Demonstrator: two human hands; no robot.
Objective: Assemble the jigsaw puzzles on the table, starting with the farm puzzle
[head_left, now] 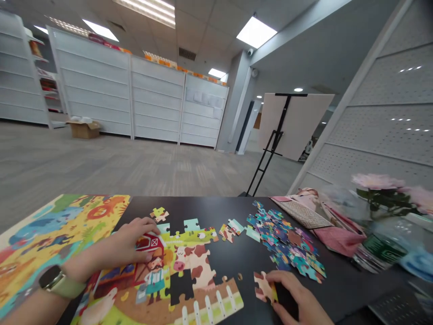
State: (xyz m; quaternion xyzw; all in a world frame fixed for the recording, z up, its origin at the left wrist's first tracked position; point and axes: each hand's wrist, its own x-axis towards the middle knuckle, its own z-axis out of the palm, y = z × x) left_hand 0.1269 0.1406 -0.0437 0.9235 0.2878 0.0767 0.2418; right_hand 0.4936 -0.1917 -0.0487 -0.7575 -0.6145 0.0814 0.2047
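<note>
A partly joined farm jigsaw puzzle [199, 266] lies on the dark table, showing a cow, a farmer, a red barn and a white fence. Dark table shows through a gap below the cow's head. My left hand [135, 241] rests on the puzzle's upper left by the barn, fingers stretched out. On the right, my right hand [294, 293] pinches a brown and cream puzzle piece [263, 286] at its right edge, close to the table. A few loose joined pieces [231, 229] sit right of the puzzle's top, and a small yellow-green cluster [158, 214] sits beyond it.
A pile of blue and multicoloured pieces [284, 239] spreads at the right. Beyond it are a pink pouch [341, 234], a clear bottle with a green label [384, 246] and pink flowers [377, 181]. An animal picture board [64, 239] covers the left side.
</note>
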